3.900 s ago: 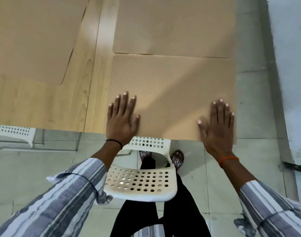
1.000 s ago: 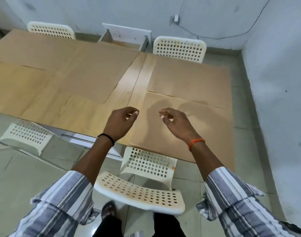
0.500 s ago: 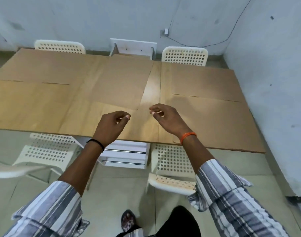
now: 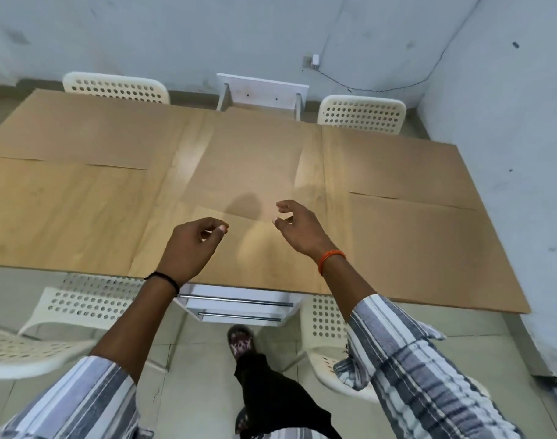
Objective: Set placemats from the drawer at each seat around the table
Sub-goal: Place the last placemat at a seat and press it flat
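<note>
Both the left hand (image 4: 193,245) and right hand (image 4: 297,228) hang loosely curled, holding nothing. Placemats (image 4: 423,248) lie on the table (image 4: 65,217). The skewed middle placemat (image 4: 248,172) probably needs straightening, with flat palms.

Left hand (image 4: 188,248) and right hand (image 4: 297,228) loosely curled, empty, above wooden table (image 4: 271,258), tan placemats (image 4: 423,248) laid

A pale wooden table (image 4: 172,198) is covered by tan placemats laid flat. One placemat (image 4: 429,248) is set at the table's near right corner, another (image 4: 388,166) just behind it at the far right. A third (image 4: 252,172) lies across the middle, and more (image 4: 65,204) are spread over the left part.
</note>
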